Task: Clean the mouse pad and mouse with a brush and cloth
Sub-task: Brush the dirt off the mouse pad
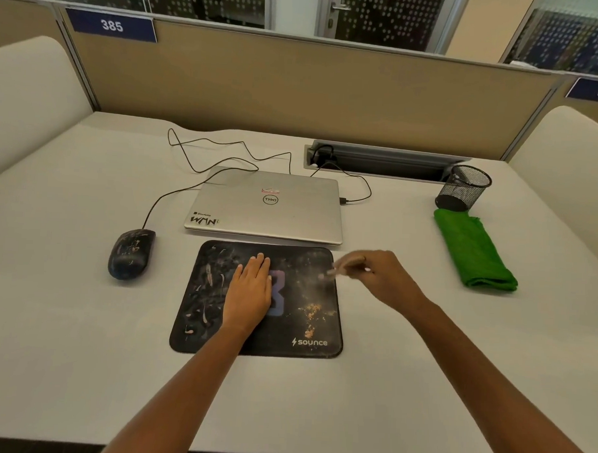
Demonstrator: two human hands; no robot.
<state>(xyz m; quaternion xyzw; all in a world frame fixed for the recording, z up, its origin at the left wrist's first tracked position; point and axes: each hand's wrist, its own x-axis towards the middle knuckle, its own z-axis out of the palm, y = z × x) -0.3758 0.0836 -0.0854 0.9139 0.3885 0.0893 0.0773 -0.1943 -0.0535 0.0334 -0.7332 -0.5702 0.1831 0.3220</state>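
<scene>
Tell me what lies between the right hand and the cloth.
Only bare desk, as the head view shows: nothing sits between the right hand and the cloth.

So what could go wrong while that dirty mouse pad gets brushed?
The brush, blurred in the right hand, is near the far edge of the mouse pad: the crumbs could fly onto the desk or against the laptop. The left hand lies flat on the smeared part, so it may spread that dirt.
</scene>
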